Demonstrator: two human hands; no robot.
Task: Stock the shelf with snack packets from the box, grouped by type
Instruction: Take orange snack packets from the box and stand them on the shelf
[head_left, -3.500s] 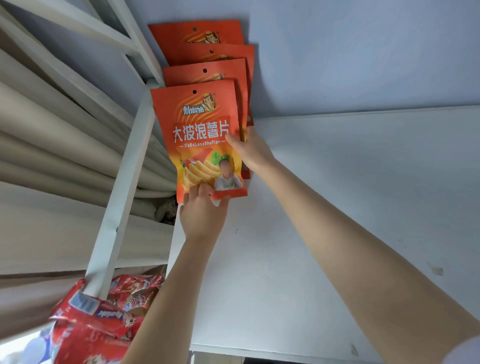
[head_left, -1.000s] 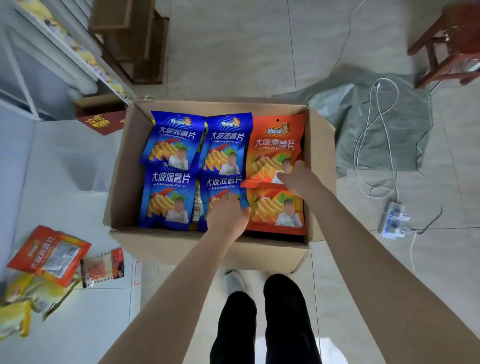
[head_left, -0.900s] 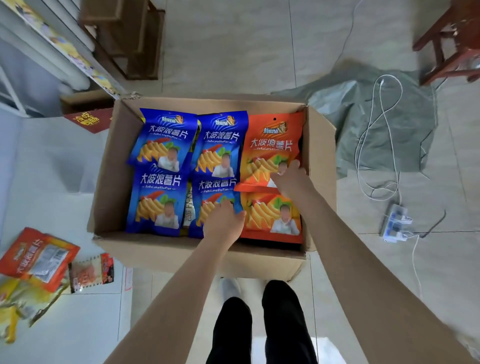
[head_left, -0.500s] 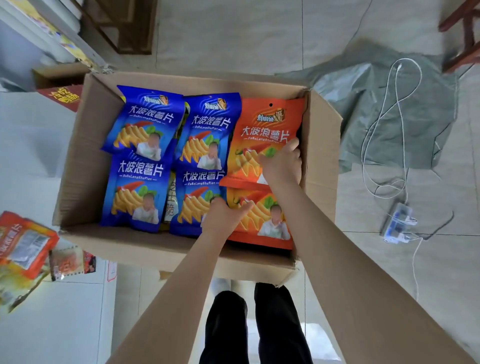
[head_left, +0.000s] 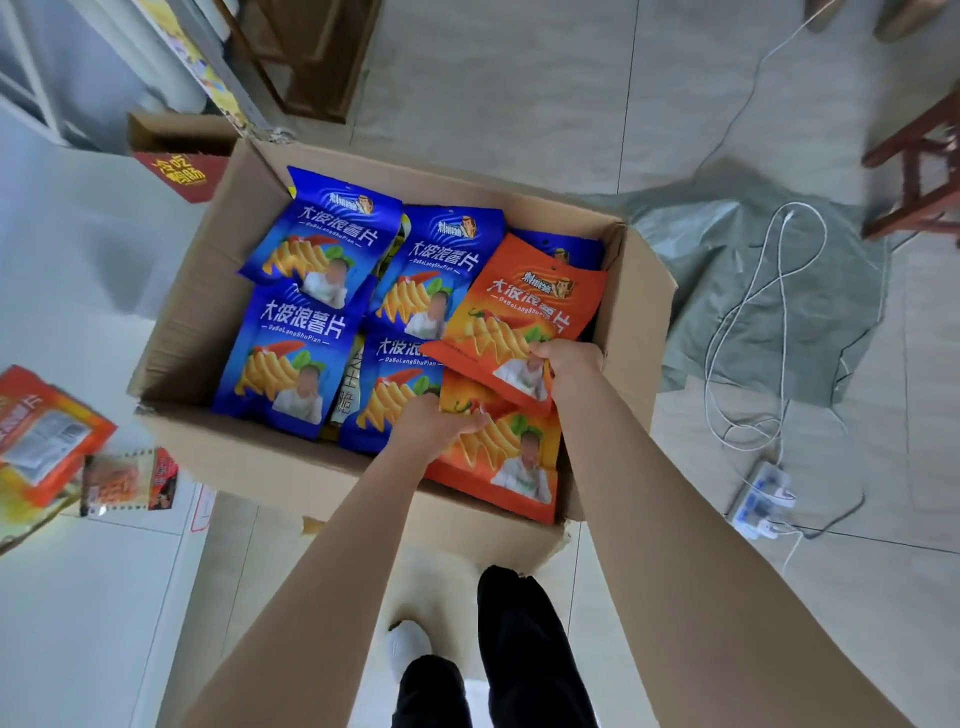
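Observation:
An open cardboard box (head_left: 187, 317) on the floor holds several blue chip packets (head_left: 288, 358) at left and middle and orange ones at right. My right hand (head_left: 563, 364) pinches the lower right corner of an orange packet (head_left: 514, 312), which is lifted and tilted above the others. My left hand (head_left: 434, 428) grips the upper left edge of a second orange packet (head_left: 498, 457) lying at the box's near right corner. A further blue packet (head_left: 561, 247) shows behind the lifted orange one.
A white shelf surface (head_left: 78, 597) at left carries an orange packet (head_left: 41, 431) and a small snack packet (head_left: 130, 480). A grey plastic sheet (head_left: 753, 291), white cables and a power strip (head_left: 761, 499) lie on the floor at right. A wooden stool (head_left: 924, 171) stands far right.
My right hand has raised the far orange packet off the stack and tilted it, uncovering a blue packet behind. My left hand has moved right from the blue packet onto the near orange one.

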